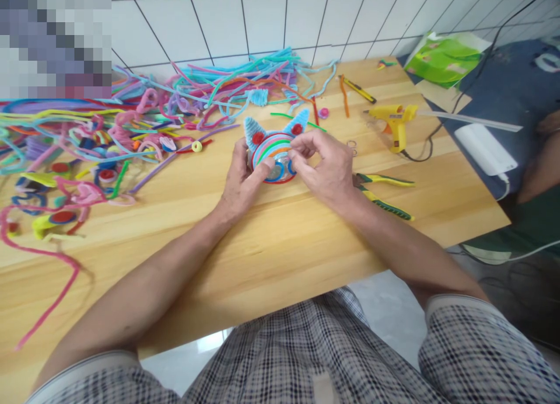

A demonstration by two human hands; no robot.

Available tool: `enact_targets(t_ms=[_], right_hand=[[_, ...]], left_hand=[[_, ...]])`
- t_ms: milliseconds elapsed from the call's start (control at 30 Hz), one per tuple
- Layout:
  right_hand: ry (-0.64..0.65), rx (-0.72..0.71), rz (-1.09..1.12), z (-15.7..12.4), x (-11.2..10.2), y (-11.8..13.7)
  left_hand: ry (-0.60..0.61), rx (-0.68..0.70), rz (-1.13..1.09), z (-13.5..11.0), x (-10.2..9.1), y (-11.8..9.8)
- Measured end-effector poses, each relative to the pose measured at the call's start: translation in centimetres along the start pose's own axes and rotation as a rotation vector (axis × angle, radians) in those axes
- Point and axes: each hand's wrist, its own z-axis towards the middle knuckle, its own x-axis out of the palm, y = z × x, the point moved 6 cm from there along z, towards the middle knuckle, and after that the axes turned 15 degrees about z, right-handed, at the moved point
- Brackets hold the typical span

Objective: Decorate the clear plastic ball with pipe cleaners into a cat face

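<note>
Wall (262, 24): white tiles with dark joints, running along behind the wooden table (280, 240).
Disc (273, 149): here it is, mid-table, between the two hands, striped in bright curves with a red rim, two blue ears (254, 132) pointing up and away, each with a red spot.
Left hand (242, 179): gripping the disc at its left edge, thumb laid over the front, fingers round the side.
Right hand (326, 162): thumb and forefinger brought close together at the disc's right side; whether anything sits between them, I cannot tell.
Pliers (389, 180): just beside the right wrist, handles spread, yellow and green.
Glue gun (396, 124): yellow, further right, a long glue stick (475, 121) out of its back.
Cutter (359, 90): near the wall, next to an orange stem (345, 97).
Pile (271, 62): and what a tangle, coloured fuzzy stems heaped along the back and spilling down the left.
Far right: green packet (444, 59) and white box (485, 149), both on a dark blue surface (516, 94).
</note>
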Motion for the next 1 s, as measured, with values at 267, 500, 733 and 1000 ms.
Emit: enact_targets(t_ms=[267, 500, 733, 1000], right_hand=[[0.000, 0.023, 0.012, 0.00, 0.00, -0.06], [0.008, 0.011, -0.014, -0.06, 0.16, -0.01], [0.006, -0.030, -0.031, -0.05, 0.14, 0.07], [0.021, 0.032, -0.008, -0.12, -0.04, 0.19]], left_hand=[[-0.005, 0.009, -0.023, 0.08, 0.18, -0.19], [-0.003, -0.017, -0.008, 0.06, 0.14, 0.01], [-0.006, -0.034, 0.036, -0.03, 0.03, 0.20], [0.001, -0.013, 0.014, 0.07, 0.29, -0.02]])
